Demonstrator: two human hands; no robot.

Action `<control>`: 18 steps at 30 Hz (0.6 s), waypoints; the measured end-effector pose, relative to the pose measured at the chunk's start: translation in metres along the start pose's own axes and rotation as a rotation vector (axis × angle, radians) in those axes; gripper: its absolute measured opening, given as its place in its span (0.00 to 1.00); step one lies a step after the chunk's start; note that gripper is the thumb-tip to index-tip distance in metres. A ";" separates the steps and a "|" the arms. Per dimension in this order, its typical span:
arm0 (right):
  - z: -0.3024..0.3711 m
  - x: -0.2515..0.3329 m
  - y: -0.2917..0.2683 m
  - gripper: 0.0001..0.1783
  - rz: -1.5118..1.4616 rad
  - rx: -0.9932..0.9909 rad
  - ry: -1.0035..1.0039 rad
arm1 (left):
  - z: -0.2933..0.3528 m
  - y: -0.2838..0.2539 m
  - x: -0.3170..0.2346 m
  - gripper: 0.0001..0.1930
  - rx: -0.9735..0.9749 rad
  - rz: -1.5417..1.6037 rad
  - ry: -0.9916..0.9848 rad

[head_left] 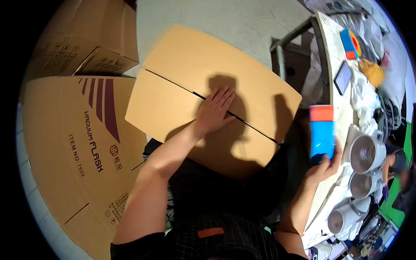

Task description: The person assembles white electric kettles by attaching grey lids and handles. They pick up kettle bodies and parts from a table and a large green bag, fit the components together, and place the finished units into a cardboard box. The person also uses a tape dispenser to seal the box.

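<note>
Brown carton (pixel 255 95) near the tabletop's (pixel 331 52) left edge is pressed by the flattened left hand (pixel 215 108), apparently to keep its flaps (pixel 190 56) level, while a blue-and-orange tape dispenser (pixel 322 134) is gripped by the right hand (pixel 325 167) beside that edge.

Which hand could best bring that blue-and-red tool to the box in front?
The right hand, probably: it grips the blue-and-red tool, to the right of the box. The left hand lies spread on top, seemingly better placed for steadying.
</note>
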State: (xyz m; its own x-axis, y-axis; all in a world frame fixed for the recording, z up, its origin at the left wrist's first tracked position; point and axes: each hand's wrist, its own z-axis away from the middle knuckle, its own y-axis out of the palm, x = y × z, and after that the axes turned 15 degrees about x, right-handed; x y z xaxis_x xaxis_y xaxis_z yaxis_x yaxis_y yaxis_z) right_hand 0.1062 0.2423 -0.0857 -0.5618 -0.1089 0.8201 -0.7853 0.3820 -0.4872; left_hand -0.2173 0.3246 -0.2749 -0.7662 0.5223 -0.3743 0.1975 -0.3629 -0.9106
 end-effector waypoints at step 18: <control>0.015 -0.027 0.238 0.14 -0.240 0.746 0.052 | 0.031 -0.032 0.072 0.13 0.033 2.022 -0.510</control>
State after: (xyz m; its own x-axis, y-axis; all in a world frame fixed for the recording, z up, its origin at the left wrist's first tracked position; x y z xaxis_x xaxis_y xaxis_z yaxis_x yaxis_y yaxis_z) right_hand -0.0691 0.3219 -0.2282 -0.3563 -0.0603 0.9324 -0.8611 -0.3663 -0.3527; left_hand -0.2984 0.3498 -0.2674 0.3978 -0.7431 -0.5381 0.7793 -0.0358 0.6256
